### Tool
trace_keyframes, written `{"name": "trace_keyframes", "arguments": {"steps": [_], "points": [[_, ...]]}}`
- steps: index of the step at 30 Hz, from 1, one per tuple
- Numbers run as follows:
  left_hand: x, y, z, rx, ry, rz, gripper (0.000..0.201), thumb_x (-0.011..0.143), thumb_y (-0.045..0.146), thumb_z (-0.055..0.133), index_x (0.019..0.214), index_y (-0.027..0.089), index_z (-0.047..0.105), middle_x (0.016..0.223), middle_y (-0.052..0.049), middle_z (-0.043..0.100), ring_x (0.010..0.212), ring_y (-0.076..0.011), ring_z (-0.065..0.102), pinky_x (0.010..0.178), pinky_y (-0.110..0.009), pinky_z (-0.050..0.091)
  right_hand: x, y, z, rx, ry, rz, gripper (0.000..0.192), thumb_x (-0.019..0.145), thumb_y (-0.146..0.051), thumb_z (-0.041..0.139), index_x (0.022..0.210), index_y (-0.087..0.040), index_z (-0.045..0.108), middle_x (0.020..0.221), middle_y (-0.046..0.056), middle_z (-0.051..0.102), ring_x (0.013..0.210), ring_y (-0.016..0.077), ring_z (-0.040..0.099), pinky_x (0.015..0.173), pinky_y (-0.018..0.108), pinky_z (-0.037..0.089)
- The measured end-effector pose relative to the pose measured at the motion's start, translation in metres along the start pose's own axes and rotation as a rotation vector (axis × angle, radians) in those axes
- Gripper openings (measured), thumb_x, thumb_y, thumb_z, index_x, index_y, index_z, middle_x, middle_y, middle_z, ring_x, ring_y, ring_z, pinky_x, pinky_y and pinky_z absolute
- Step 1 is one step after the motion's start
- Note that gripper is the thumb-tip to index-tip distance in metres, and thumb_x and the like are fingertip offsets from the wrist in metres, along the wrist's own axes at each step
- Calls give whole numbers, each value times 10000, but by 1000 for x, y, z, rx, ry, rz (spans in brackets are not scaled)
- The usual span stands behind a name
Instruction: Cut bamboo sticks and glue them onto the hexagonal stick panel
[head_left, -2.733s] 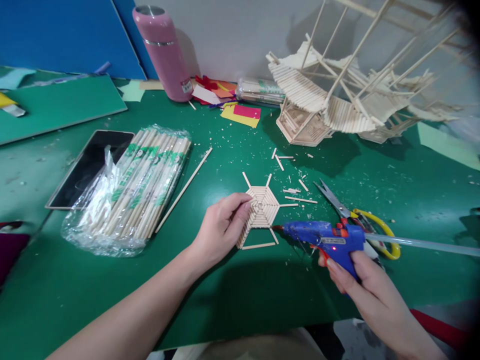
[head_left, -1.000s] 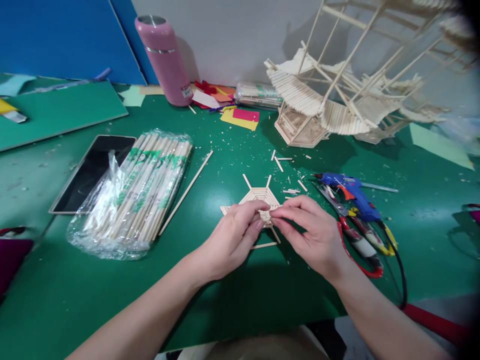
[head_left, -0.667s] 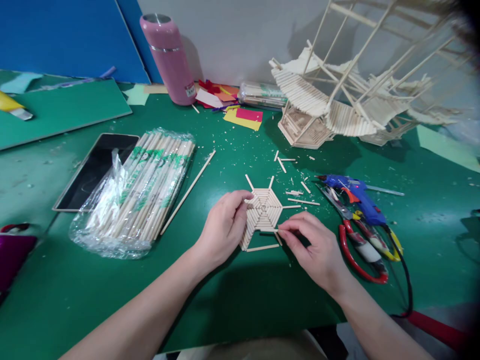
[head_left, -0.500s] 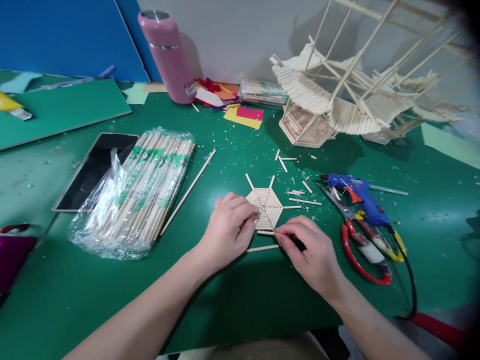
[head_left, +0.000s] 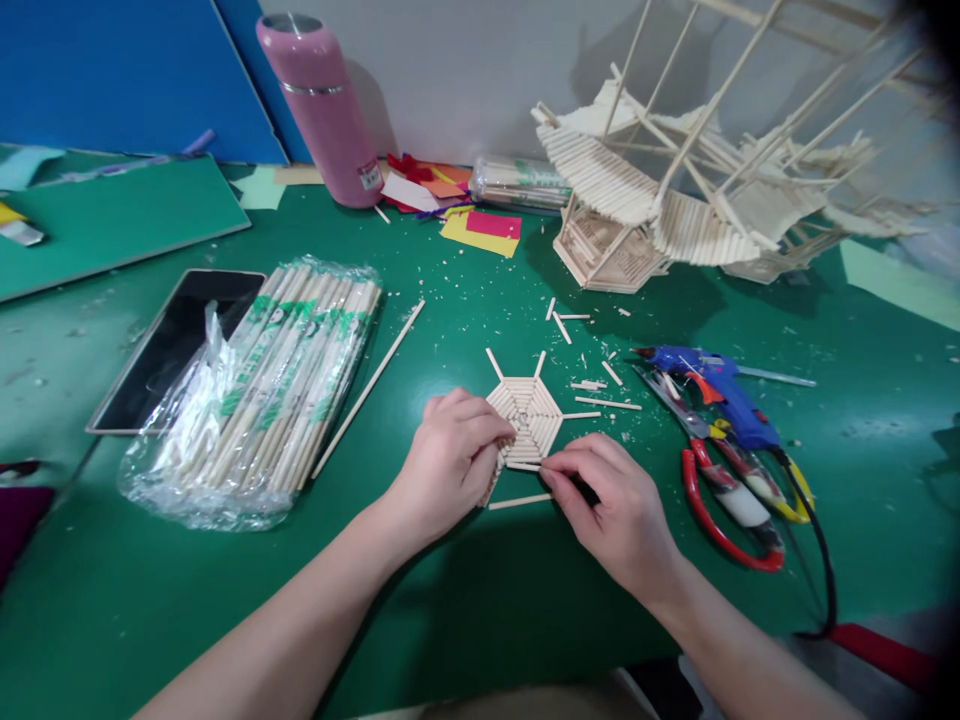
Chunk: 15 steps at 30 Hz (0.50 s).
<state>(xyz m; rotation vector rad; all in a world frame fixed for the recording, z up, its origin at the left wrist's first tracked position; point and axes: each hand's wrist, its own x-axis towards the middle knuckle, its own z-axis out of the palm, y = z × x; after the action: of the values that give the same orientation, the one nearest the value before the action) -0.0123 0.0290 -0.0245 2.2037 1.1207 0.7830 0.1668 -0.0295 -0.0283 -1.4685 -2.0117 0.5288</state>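
A flat hexagonal panel of glued wooden sticks (head_left: 531,414) lies on the green mat (head_left: 480,590). My left hand (head_left: 448,465) presses on its left edge. My right hand (head_left: 611,505) pinches a short wooden stick (head_left: 523,466) against the panel's lower edge. A loose stick (head_left: 517,500) lies just below the panel, between both hands.
A blue glue gun (head_left: 712,390), scissors and red-handled cutters (head_left: 724,500) lie to the right. A plastic bag of chopsticks (head_left: 277,375) and a black tablet (head_left: 169,345) are on the left. A pink bottle (head_left: 319,110) and a large stick model (head_left: 675,190) stand behind.
My right hand put the glue gun down on the right, came to the panel and now presses a short stick to its lower edge. My left hand stayed on the panel.
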Motion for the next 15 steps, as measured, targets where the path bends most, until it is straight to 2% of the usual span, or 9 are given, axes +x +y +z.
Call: {"name": "trace_keyframes", "arguments": {"steps": [15], "points": [[0, 0, 0, 20, 5, 3, 282, 740, 56, 392, 762, 158, 654, 740, -49, 662, 712, -186, 527, 669, -347, 388, 2, -2, 2, -42, -1, 3, 110, 834, -169, 500, 810, -177, 607, 773, 40, 588, 736, 167, 541, 658, 309, 437]]}}
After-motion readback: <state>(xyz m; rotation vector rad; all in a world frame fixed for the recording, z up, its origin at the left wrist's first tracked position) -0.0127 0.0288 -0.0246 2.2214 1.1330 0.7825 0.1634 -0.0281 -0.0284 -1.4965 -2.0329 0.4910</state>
